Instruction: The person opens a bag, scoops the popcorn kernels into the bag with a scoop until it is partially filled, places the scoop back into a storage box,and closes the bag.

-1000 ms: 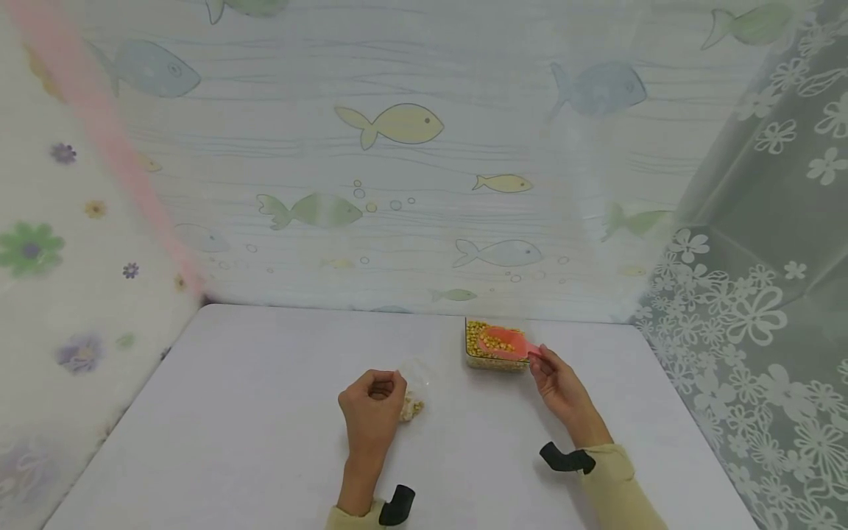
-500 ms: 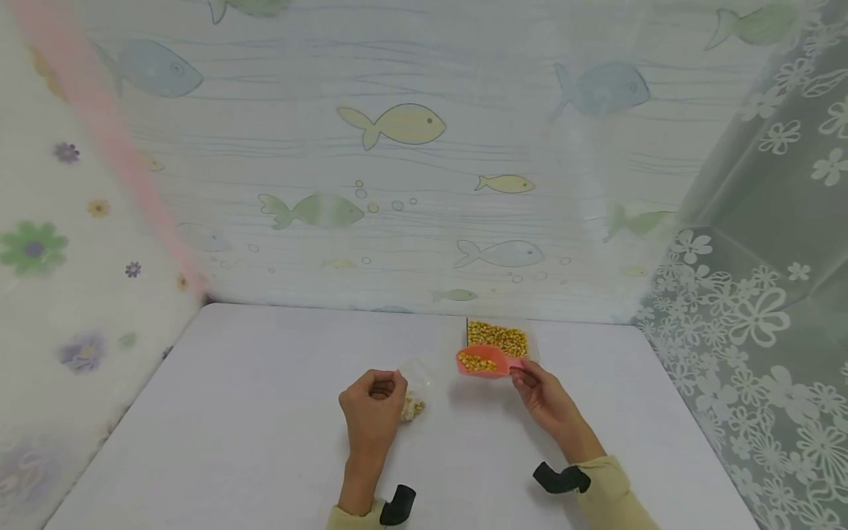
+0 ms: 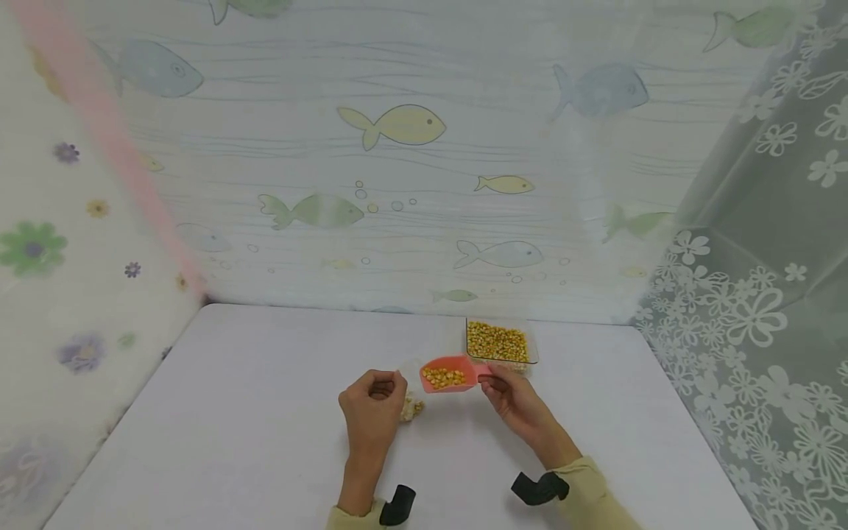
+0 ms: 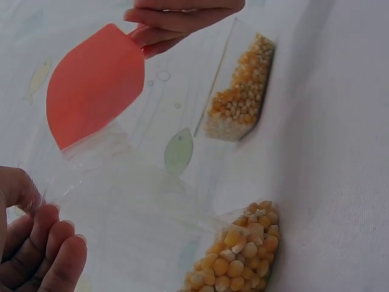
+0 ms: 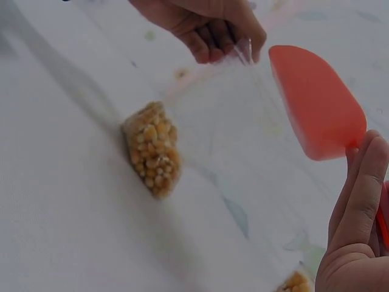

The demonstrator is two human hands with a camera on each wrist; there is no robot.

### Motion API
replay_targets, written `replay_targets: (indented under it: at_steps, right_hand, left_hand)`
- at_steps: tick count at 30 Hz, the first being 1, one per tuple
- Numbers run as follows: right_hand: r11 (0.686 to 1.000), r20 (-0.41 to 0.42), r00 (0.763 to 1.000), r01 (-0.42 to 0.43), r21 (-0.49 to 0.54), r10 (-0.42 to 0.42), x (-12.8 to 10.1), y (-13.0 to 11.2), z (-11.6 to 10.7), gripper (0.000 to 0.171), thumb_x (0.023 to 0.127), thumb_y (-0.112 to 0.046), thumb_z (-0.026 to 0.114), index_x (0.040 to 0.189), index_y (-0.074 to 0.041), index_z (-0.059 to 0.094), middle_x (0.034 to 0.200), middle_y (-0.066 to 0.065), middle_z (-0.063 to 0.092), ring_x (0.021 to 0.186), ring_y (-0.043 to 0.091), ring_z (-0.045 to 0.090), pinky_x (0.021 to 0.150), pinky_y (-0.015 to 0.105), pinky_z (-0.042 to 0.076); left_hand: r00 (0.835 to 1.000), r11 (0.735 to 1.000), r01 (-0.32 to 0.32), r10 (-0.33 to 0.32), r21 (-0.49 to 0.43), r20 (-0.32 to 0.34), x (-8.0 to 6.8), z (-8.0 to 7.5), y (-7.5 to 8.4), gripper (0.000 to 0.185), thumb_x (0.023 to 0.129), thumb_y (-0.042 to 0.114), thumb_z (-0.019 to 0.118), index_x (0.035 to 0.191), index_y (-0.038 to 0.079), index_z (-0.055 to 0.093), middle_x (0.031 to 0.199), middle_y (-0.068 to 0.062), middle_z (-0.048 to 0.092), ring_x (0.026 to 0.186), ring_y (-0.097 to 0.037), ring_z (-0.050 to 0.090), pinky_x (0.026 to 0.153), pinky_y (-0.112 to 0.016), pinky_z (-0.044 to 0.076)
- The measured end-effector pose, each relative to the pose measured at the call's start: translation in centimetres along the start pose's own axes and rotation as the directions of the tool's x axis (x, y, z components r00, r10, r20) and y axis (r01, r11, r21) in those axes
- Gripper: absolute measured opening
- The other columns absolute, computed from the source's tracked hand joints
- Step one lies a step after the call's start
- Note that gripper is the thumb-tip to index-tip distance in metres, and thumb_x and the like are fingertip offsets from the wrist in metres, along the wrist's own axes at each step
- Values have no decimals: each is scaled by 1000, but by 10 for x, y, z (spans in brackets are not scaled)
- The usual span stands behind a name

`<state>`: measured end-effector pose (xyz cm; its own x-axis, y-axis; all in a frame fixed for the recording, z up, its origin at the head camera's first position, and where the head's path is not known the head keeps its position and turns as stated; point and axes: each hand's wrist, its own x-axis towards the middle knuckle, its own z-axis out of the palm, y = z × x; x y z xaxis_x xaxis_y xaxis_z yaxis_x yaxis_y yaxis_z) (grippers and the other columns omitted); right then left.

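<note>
Now a loaded scoop (image 3: 447, 375) is pinched by the right hand (image 3: 513, 397) beside the bag (image 3: 412, 397).
Kernels could be spilled if its mouth, gripped by the left hand (image 3: 372, 412), sags.

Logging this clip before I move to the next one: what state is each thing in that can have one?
Scoop: loaded with corn kernels, held level near the bag's mouth.
Bag: clear plastic, mouth held open, some kernels at the bottom.
Container: open, full of kernels, on the table.
Left hand: pinches the bag's rim.
Right hand: holds the scoop's handle.
</note>
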<state>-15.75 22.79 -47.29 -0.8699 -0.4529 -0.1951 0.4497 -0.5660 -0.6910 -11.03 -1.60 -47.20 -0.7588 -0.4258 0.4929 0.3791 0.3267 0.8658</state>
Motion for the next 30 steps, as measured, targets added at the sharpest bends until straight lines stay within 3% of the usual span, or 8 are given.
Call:
replay_targets:
  at_steps: [14, 23, 30]
  right_hand:
    - [996, -163, 986, 28, -79, -41, 13, 19, 21, 37, 110, -12, 41, 91, -12, 74, 82, 2, 77, 73, 4, 72, 71, 12, 56]
    - [991, -188, 981, 16, -134, -41, 15, 27, 22, 33, 109, -13, 46, 88, -13, 72, 81, 1, 77, 71, 4, 72, 71, 13, 56]
    - [964, -258, 961, 23, -266, -95, 15, 27, 26, 22, 107, -18, 54, 95, -11, 71, 87, 1, 77, 79, 6, 72, 78, 17, 57]
  left_hand:
    - [1000, 1000, 2, -2, -1, 7, 0, -1, 1, 14, 83, -5, 77, 74, 5, 73, 63, -1, 66, 53, -8, 59, 53, -19, 53]
    - [1000, 1000, 21, -21, -4, 6, -1, -1, 4, 12, 83, -2, 80, 75, 5, 73, 64, -3, 66, 54, -10, 58, 53, -20, 52]
    - [1000, 1000, 23, -23, -5, 21, -1, -1, 1, 15, 84, -3, 77, 73, 7, 73, 63, -1, 65, 54, -9, 58, 52, -20, 52]
